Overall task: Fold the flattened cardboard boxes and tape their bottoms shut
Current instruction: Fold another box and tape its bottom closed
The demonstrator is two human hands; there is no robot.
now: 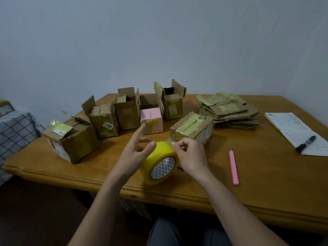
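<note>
My right hand [190, 157] pinches the loose end of the tape at the top of the big round yellow tape roll [160, 163], near the middle of the frame. My left hand [135, 153] is on the other side of the roll, its fingers spread out straight, with one fingertip touching it. The roll stands on its edge on the brown wooden table [266, 183]. Just behind it lies a folded brown cardboard box [192, 128]. The stack of flat cardboard boxes [229, 110] waits at the upper right. A thin pink knife [234, 167] lies to the right.
</note>
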